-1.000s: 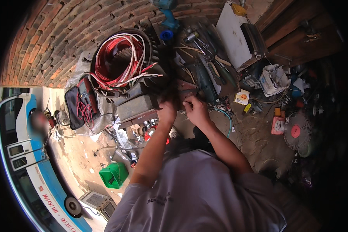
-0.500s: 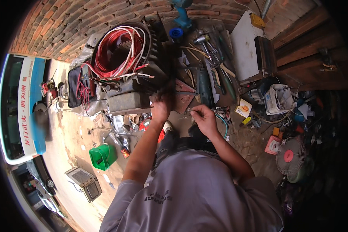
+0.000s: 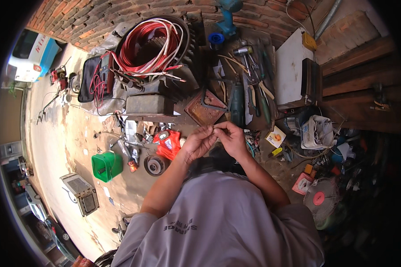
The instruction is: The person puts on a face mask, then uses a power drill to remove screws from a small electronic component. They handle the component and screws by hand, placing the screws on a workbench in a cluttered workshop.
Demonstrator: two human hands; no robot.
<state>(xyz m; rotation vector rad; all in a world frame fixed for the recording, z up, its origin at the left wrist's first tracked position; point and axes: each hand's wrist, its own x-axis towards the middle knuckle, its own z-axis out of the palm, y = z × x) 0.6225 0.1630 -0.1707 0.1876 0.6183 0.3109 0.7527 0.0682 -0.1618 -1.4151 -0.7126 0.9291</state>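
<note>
My left hand [image 3: 198,142] and my right hand [image 3: 233,139] meet fingertip to fingertip in front of the bench edge. Both are closed in a pinch; whatever sits between the fingertips is too small to name. Just beyond them lies a rusty, reddish square metal tray [image 3: 198,111], with a dark angular metal frame [image 3: 217,106] across its far corner. A dark green power tool [image 3: 237,107] rests to the right of the tray. Left of it stands a finned motor housing [image 3: 189,58] carrying a coil of red and white wire [image 3: 131,55].
Pliers [image 3: 254,100], a hammer [image 3: 243,51] and other hand tools lie at the bench's right. A multimeter [image 3: 105,66] is at the left. On the floor are a green bucket [image 3: 113,165], a red plastic bag [image 3: 170,144], a ring-shaped metal part [image 3: 156,165] and a fan [image 3: 321,199].
My left hand has come back from the tray area to meet my right hand, uncovering the tray. The right hand has shifted slightly left. The whole view has turned a little.
</note>
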